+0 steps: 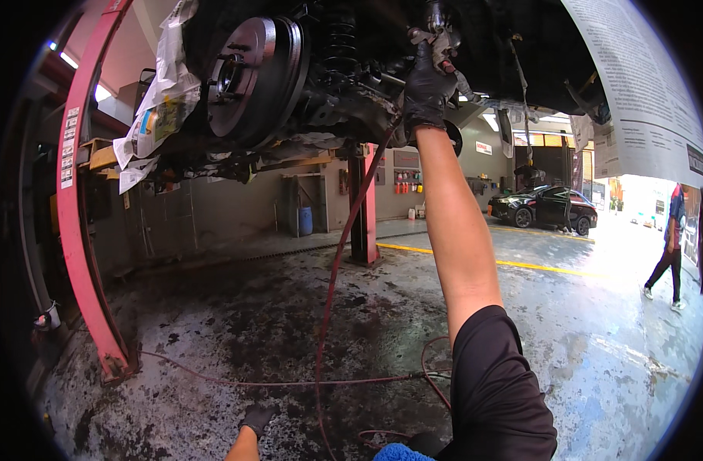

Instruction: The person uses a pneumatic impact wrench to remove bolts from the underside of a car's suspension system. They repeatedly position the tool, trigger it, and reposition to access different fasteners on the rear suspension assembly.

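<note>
My right hand (428, 96), in a black glove, is raised under a lifted vehicle with its fingers wrapped round a metal spray gun (442, 46). A dark red hose (342, 246) hangs from beside that hand down to the floor. Left of the gun are a dark coil spring (341, 46) and a round brake drum (244, 77) with studs on its face. Low down at the left, my gloved left hand (258, 419) hangs over the floor, fingers loosely extended, with nothing seen in it. The gun's nozzle is hard to make out against the dark underbody.
Newspaper sheets hang beside the brake drum (163, 100) and at the upper right (647, 92). Red lift posts stand at left (82, 230) and centre (363, 203). More hose (290, 383) crosses the stained floor. A black car (543, 207) and a walking person (670, 246) are at right.
</note>
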Tool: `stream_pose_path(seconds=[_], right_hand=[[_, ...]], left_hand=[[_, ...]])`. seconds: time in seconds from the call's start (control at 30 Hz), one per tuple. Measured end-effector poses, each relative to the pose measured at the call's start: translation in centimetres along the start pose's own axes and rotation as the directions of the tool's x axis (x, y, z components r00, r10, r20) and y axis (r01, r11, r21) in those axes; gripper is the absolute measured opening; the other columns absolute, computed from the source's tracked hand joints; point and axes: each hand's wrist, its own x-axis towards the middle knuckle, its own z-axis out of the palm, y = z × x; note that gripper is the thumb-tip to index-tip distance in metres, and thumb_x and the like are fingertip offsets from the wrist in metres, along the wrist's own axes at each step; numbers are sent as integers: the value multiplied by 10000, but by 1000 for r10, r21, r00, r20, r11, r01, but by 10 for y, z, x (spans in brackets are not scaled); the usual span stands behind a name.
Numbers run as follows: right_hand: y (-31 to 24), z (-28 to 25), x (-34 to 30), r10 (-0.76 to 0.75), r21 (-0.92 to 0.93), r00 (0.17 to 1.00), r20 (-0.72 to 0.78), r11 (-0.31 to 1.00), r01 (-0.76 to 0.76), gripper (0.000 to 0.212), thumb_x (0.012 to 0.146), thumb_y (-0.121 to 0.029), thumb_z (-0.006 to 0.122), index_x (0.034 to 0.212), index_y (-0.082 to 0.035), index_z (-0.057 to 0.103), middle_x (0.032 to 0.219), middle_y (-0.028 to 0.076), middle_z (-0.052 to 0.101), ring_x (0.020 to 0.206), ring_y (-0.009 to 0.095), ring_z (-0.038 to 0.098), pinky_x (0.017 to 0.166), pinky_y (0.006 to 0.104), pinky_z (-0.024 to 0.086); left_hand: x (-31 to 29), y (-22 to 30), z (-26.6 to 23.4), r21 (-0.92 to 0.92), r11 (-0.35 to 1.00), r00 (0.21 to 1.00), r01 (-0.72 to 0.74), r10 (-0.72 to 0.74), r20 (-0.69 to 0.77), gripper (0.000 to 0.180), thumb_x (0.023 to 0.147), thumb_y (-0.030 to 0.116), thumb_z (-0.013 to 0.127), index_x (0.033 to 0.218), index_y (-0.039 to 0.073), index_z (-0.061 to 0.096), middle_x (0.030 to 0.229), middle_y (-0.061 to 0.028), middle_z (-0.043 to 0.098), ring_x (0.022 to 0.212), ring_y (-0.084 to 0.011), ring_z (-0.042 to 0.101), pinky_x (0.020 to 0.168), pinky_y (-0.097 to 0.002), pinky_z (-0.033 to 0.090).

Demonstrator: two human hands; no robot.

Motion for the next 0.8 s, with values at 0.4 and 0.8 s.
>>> stream_pose_path(seconds=[0.4, 0.8], right_hand=[[-3, -17, 19, 274, 76, 958, 81, 957, -280, 344, 932, -269, 744, 1137, 4, 704, 1059, 106, 760, 962, 149, 712, 793, 312, 535], [-4, -56, 46, 171, 179, 984, 44, 968, -176, 342, 967, -305, 669, 1151, -17, 679, 1041, 129, 747, 955, 265, 717, 827, 346, 528]], left_hand=[[35, -43, 17, 58, 998, 999, 35, -33, -24, 596, 828, 471, 708, 1027, -90, 679, 893, -243, 711, 746, -317, 687, 727, -416, 527], [27, -27, 6, 188, 982, 994, -20, -1, 113, 596, 826, 499, 688, 1028, -61, 707, 900, -249, 719, 793, -338, 699, 773, -426, 528]])
